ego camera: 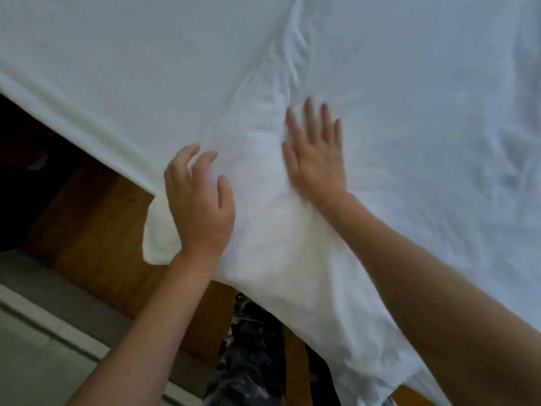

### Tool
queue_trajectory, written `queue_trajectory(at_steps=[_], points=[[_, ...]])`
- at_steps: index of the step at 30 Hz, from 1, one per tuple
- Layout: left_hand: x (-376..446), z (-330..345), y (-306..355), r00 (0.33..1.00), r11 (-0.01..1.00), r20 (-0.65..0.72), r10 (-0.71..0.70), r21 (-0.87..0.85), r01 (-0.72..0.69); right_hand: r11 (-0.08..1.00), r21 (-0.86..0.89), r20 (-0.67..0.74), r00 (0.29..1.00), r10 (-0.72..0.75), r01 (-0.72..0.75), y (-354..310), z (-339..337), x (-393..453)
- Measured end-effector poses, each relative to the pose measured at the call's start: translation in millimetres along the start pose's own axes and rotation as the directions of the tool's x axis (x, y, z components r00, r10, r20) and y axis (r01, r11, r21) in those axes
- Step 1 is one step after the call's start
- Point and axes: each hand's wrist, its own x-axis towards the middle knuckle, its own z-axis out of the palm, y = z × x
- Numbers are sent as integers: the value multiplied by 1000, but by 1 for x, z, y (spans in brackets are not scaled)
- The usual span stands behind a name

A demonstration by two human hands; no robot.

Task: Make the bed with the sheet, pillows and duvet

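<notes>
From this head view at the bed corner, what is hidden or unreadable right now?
- Mattress and corner: covered by the white sheet.
- Pillows, duvet: not in frame.
- Right hand: motion-blurred, lying flat on the sheet; its palm contact is hidden.
- Left hand: fingers loosely curled; whether they touch the cloth is unclear.
- Patterned clothing below: dark, blurred.
- Bed's far sides: cut off by frame edges.

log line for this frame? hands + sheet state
left hand: fingers loosely curled at bed corner | right hand: flat on sheet | sheet: wrinkled near corner

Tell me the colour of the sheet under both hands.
Plain white, no pattern; the sheet shows best in the head view, the only one.
</notes>
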Motion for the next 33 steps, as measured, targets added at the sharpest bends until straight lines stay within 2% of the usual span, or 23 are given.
queue_trajectory(at_steps=[2,3,4,6,7,8,9,10,11,12,13,14,15,16,17,22,25,27,29,33], points=[[25,25,41,986,989,83,145,-1,-145,984,127,191,970,-151,128,-45,21,-49],[33,36,59,964,973,136,229,7,-232,967,179,324,917,-231,181,-63,27,-72],[38,47,77,923,943,212,322,17,-333,932,211,392,848,-356,294,-71,27,-93],[44,64,93,817,874,382,431,50,-484,812,249,335,739,-584,528,-79,27,-127],[48,69,88,789,860,452,416,87,-503,742,248,327,667,-669,623,-81,21,-136],[53,73,79,785,858,491,378,133,-496,671,241,261,619,-740,701,-74,15,-139],[55,76,72,787,856,507,350,167,-489,681,208,150,665,-732,702,-57,8,-140],[55,77,60,793,850,509,335,200,-488,747,161,-11,758,-653,646,-37,-1,-136],[52,77,49,787,834,512,344,220,-507,857,110,-167,859,-483,503,-9,-9,-130],[45,74,38,774,818,524,355,228,-529,960,66,-266,932,-247,273,23,-17,-124],[34,71,27,761,809,545,353,231,-541,1000,26,-291,957,-2,10,58,-21,-122],[20,67,19,748,808,572,337,232,-541,968,-8,-248,939,240,-250,92,-26,-130],[4,62,13,744,822,595,304,231,-520,887,10,-171,873,457,-463,116,-26,-143],[-11,57,11,741,840,617,265,230,-492,800,42,-106,794,599,-599,130,-21,-163],[-26,51,11,731,850,642,233,231,-473,754,60,-70,751,657,-654,133,-11,-187],[-93,17,29,597,821,797,88,281,-496,772,53,120,771,625,-634,82,13,-282],[-116,-8,56,495,785,868,-25,324,-528,827,-3,325,781,533,-562,79,-7,-302],[-127,-31,87,418,762,908,30,250,-597,864,37,390,803,451,-503,90,-32,-313],[-139,-51,114,401,723,900,171,162,-672,863,105,393,818,421,-495,103,-64,-326],[-164,-84,179,381,676,870,314,77,-733,852,141,336,834,438,-504,132,-129,-376]])
